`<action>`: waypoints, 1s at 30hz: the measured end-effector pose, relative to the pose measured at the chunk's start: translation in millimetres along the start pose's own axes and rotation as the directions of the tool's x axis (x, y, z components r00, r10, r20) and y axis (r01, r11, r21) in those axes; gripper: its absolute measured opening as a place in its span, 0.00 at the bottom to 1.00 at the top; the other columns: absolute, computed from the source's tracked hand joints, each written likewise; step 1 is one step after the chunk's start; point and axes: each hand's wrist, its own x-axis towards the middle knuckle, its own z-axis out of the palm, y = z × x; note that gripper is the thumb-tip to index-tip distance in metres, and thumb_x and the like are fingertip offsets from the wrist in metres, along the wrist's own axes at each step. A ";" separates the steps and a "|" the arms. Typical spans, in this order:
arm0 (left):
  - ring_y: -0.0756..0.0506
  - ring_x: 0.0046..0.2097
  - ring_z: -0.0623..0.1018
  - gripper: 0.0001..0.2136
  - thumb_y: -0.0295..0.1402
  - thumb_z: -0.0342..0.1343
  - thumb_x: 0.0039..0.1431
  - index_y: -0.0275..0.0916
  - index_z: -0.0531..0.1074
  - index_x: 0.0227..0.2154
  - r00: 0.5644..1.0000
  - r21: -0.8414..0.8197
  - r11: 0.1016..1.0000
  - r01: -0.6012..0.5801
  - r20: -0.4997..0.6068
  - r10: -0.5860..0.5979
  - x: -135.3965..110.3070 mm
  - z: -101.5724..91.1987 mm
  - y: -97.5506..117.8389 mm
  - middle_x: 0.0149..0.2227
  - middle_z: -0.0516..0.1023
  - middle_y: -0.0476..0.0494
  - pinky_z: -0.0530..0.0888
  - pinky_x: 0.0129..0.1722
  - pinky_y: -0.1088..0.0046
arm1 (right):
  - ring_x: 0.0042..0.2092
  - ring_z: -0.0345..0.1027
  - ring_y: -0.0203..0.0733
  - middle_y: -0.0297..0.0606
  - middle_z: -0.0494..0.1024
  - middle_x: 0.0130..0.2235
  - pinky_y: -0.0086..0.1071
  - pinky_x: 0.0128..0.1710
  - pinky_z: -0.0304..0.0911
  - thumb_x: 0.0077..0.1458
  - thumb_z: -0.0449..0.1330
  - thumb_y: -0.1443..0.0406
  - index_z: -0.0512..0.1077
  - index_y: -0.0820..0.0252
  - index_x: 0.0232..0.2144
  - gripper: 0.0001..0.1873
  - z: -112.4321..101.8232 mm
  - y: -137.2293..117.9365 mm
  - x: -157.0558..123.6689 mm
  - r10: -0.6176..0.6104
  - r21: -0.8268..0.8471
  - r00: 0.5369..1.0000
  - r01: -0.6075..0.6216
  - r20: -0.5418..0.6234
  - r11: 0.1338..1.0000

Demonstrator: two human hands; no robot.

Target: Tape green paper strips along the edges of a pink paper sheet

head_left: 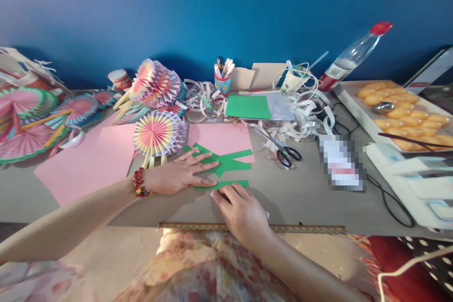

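Observation:
My left hand [182, 173] lies spread and flat, fingers pointing right, its fingertips pressing on green paper strips. One green strip [231, 184] lies nearest the front, by the left thumb. Several other green strips [222, 165] cross over each other beyond it, partly on a pink sheet [219, 134]. Just in front of the near strip, my right hand [242, 210] is closed around a slim white pen-like stick [267, 214]. Only the stick's ends peek out, so its exact kind is hidden. A round pleated paper fan [159, 134] stands behind my left wrist.
Black-handled scissors [288, 155] lie right of the strips. White paper scraps [307, 115] and a green sheet [247, 106] are behind. A tilted bottle [354, 56], a tray of yellow pieces [406, 108] and a white power strip [399, 174] occupy the right; pleated fans [31, 104] fill the left.

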 end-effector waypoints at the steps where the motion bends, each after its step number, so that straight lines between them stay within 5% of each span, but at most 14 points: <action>1: 0.35 0.71 0.44 0.29 0.21 0.47 0.66 0.58 0.58 0.64 1.000 0.000 1.000 -0.001 0.008 0.001 0.1 -0.3 0.1 0.72 0.44 0.48 0.46 0.66 0.40 | 0.40 0.66 0.42 0.38 0.76 0.37 0.34 0.37 0.58 0.59 0.61 0.69 0.74 0.57 0.47 0.12 0.3 -1.2 1.3 -0.002 -0.002 1.000 0.002 -0.002 1.000; 7: 0.35 0.71 0.44 0.27 0.23 0.48 0.66 0.57 0.59 0.63 1.000 0.013 1.000 0.017 0.017 -0.017 0.2 0.9 0.5 0.72 0.44 0.50 0.44 0.66 0.40 | 0.40 0.67 0.42 0.38 0.76 0.38 0.33 0.37 0.60 0.59 0.62 0.69 0.73 0.57 0.47 0.13 2.7 -13.6 7.9 -0.029 0.022 1.000 0.029 0.008 0.999; 11: 0.35 0.71 0.47 0.22 0.27 0.51 0.66 0.55 0.65 0.60 0.997 0.022 1.000 0.005 -0.072 -0.004 2.0 3.3 2.4 0.71 0.49 0.49 0.42 0.67 0.41 | 0.40 0.67 0.41 0.35 0.76 0.37 0.32 0.37 0.59 0.62 0.58 0.68 0.73 0.55 0.47 0.11 -1.5 -15.0 -2.0 -0.074 0.108 0.997 0.074 -0.001 0.991; 18: 0.36 0.67 0.58 0.19 0.47 0.55 0.64 0.43 0.71 0.52 0.967 -0.008 0.997 0.079 -0.242 -0.079 11.1 8.4 16.2 0.63 0.65 0.39 0.48 0.67 0.48 | 0.38 0.68 0.37 0.36 0.77 0.35 0.29 0.37 0.62 0.67 0.51 0.68 0.76 0.56 0.41 0.12 -29.4 24.0 -39.2 -0.065 0.145 0.997 0.070 -0.037 0.987; 25: 0.42 0.51 0.70 0.07 0.29 0.50 0.67 0.40 0.73 0.42 0.928 0.031 0.975 0.221 -0.315 -0.200 25.6 11.3 26.4 0.44 0.74 0.43 0.63 0.59 0.58 | 0.38 0.70 0.38 0.40 0.77 0.36 0.29 0.38 0.67 0.66 0.49 0.70 0.77 0.56 0.44 0.17 -46.9 55.2 -58.4 0.002 0.136 0.997 0.008 -0.072 0.991; 30: 0.41 0.49 0.70 0.06 0.33 0.50 0.68 0.40 0.72 0.40 0.924 0.072 0.973 0.219 -0.336 -0.183 29.7 7.2 34.5 0.45 0.73 0.42 0.65 0.54 0.58 | 0.37 0.71 0.38 0.41 0.77 0.37 0.30 0.38 0.68 0.66 0.48 0.70 0.76 0.57 0.46 0.17 -50.5 67.4 -62.7 0.038 0.115 0.995 -0.027 -0.097 0.993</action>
